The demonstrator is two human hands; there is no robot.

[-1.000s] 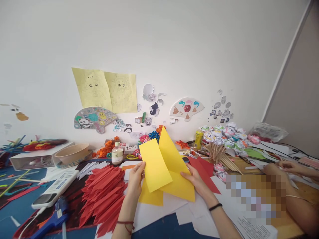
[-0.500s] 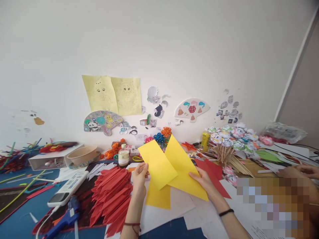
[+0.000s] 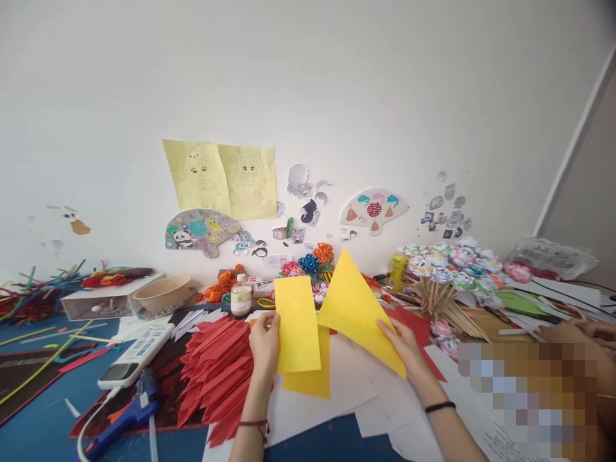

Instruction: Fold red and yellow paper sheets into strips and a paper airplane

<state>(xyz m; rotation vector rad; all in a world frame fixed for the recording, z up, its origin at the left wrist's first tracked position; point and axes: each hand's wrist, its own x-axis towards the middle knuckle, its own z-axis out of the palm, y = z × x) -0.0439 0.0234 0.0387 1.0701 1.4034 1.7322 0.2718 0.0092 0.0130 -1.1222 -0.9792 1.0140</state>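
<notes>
Left hand: the left hand (image 3: 264, 339) pinched a yellow strip (image 3: 297, 324) upright.
Right hand: the right hand (image 3: 403, 344) gripped a yellow sheet (image 3: 359, 308), tilted.
Change: the overlapping papers had separated.

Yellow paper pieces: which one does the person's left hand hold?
The upright rectangular yellow strip, pinched at its left edge by the left hand. The right hand holds the triangular yellow sheet; a third yellow piece lies beneath.
</notes>
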